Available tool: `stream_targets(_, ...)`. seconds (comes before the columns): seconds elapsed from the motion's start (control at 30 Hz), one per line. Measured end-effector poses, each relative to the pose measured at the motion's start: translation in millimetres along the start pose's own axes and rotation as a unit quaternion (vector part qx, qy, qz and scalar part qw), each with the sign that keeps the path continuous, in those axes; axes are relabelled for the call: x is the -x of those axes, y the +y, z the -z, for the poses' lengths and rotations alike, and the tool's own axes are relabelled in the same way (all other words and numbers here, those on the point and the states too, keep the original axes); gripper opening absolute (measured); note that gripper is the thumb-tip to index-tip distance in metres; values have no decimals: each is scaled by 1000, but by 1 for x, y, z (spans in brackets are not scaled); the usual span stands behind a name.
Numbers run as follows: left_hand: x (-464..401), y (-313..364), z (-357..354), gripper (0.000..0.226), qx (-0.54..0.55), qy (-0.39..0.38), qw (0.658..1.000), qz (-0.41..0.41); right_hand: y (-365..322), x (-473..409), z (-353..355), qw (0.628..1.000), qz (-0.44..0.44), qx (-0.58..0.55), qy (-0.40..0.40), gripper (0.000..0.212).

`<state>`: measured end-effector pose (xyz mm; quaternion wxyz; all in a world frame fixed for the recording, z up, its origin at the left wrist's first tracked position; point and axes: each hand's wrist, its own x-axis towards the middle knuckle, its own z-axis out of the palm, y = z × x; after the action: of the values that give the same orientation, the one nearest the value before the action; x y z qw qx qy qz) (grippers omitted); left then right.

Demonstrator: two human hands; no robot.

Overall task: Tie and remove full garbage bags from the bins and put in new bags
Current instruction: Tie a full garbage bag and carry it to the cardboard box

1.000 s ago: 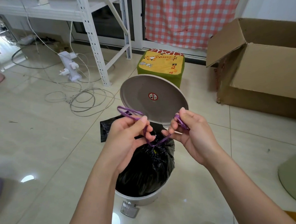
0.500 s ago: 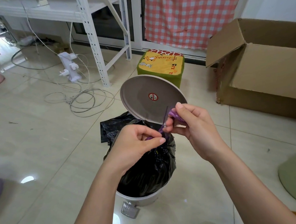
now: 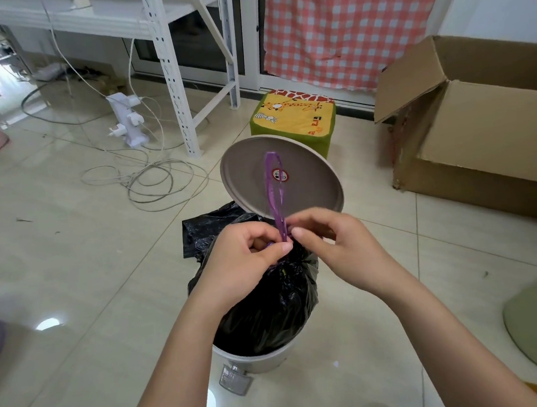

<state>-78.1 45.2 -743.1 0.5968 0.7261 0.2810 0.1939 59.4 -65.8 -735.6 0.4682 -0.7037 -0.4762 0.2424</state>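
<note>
Together, both hands (image 3: 285,254) pinching drawstring (image 3: 275,196)

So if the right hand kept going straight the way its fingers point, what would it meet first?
The right hand points leftward at the purple drawstring it pinches above the black bag. Just past that, it would most likely meet the left hand fingers, which seem to be almost touching it, though depth is unclear.

— What is the person wearing on the arms?
— Nothing: both forearms are bare up to the frame's edge, the left hand (image 3: 243,261) and right hand (image 3: 340,249) without gloves.
</note>
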Motion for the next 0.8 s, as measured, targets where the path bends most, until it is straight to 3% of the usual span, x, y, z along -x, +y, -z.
stream_targets(0.27,1,-2,4,13,60,16,998,10,9,11,7,996,-50,71,22,20)
stream_targets(0.4,1,-2,3,13,104,33,994,21,2,10,2,993,16,102,50,18)
stream_targets(0.6,1,-1,1,16,122,28,992,24,-7,5,-17,994,57,74,55,26)
stream_targets(0.8,2,0,6,14,133,19,991,26,0,7,-25,993,20,11,115,19)
